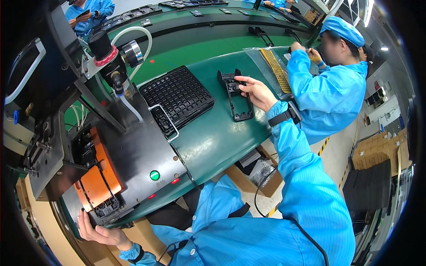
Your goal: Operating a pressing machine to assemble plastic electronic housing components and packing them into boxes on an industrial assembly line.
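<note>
Right hand (258, 92) is stretched way out front, pinching a black plastic frame (233, 88) over the green counter (211, 148); left hand (102, 232) sits low, loosely open and empty, right by the orange fixture (95, 188).

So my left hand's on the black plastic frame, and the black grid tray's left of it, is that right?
Not quite: the hand is wrong. The head view shows your right hand on the black plastic frame. The black grid tray is indeed left of it.
</note>
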Demonstrator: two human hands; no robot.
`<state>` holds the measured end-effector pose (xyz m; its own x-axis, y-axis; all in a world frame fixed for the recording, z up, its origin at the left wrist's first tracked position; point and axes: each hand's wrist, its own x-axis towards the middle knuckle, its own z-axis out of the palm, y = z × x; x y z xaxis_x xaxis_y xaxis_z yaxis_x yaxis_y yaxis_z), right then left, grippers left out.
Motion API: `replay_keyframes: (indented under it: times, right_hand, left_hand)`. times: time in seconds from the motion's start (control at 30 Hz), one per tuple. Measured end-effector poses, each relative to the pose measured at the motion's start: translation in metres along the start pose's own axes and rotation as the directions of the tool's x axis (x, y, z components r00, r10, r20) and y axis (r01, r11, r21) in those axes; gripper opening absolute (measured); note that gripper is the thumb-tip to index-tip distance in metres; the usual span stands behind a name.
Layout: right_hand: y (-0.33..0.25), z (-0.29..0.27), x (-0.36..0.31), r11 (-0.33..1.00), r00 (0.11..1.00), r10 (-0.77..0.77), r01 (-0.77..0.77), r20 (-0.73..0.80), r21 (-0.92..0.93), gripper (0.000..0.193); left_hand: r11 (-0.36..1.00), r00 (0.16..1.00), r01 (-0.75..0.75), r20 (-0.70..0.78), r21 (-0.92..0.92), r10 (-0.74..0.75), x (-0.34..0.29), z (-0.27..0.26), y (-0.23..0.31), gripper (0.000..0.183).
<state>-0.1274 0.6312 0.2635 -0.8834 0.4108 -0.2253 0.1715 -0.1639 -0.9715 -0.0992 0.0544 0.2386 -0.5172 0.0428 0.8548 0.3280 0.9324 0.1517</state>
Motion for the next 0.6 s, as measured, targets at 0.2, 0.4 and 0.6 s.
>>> replay_keyframes:
  times: [0.2,0.4,0.6]
  right_hand:
    - [0.001,0.001,0.001,0.999,1.0,0.001,-0.002,0.02,0.037,0.034]
    - [0.003,0.003,-0.005,0.943,0.988,-0.149,0.132,-0.033,-0.305,0.032]
    - [0.029,0.022,-0.074,0.214,0.639,-0.749,0.48,0.173,-0.851,0.021]
  left_hand:
    - [1.0,1.0,-0.001,0.001,-0.003,0.001,-0.001,0.0,-0.001,0.045]
    - [1.0,1.0,0.011,0.017,-0.013,-0.011,0.005,-0.004,0.006,0.043]
    - [0.977,0.99,0.124,0.086,-0.171,-0.111,0.019,-0.035,0.024,0.027]
